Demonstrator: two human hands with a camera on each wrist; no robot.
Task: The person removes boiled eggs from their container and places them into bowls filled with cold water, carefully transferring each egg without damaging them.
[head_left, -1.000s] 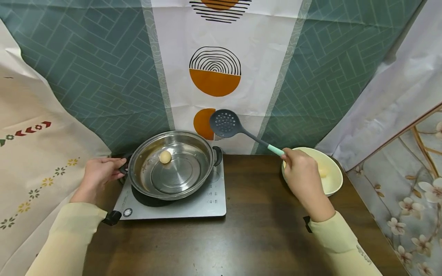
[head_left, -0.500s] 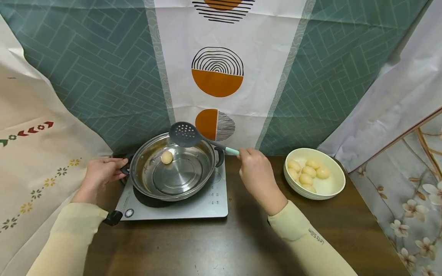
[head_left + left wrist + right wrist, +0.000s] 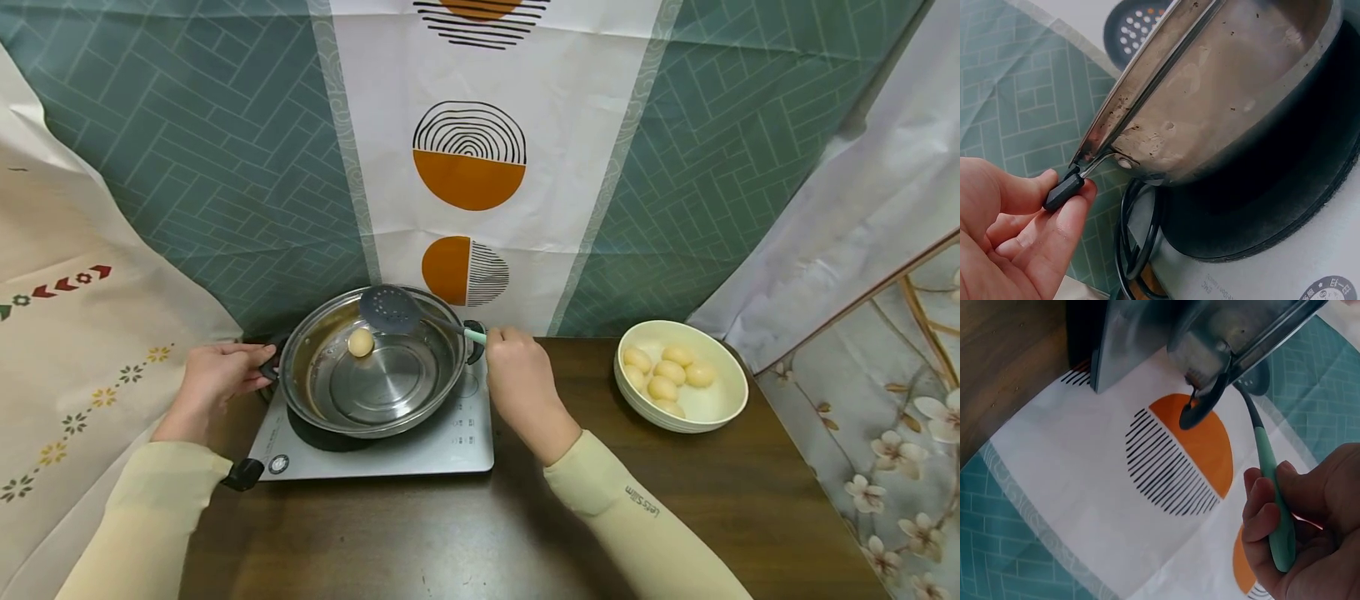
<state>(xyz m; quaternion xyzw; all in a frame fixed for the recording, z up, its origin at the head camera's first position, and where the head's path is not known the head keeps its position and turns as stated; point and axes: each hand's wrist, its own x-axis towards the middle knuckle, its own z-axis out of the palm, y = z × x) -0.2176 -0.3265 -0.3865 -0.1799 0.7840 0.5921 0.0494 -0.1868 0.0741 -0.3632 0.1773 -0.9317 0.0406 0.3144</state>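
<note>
A wide stainless steel pan [image 3: 447,367] has a black handle at each side. My left hand [image 3: 217,375] pinches its left handle [image 3: 1065,192] between thumb and fingers. One pale yellow ball [image 3: 361,342] lies inside, left of the middle; its kind is unclear. My right hand [image 3: 521,379] grips the mint-green handle [image 3: 1272,469] of a dark grey skimmer [image 3: 390,310]. The skimmer's perforated head is over the back of the pan, right of the ball and apart from it. The shaft passes over the pan's right rim, near the right handle [image 3: 474,342].
Under the pan is a silver induction cooker [image 3: 450,457], with a black cable [image 3: 1125,231] behind it. At right on the brown table [image 3: 570,500] stands a cream bowl [image 3: 675,423] with several pale yellow balls. Patterned cloths [image 3: 247,125] hang behind and at both sides.
My right hand has carried the skimmer left from near the bowl, and its head has come down over the pan. The left hand stays on the handle.
</note>
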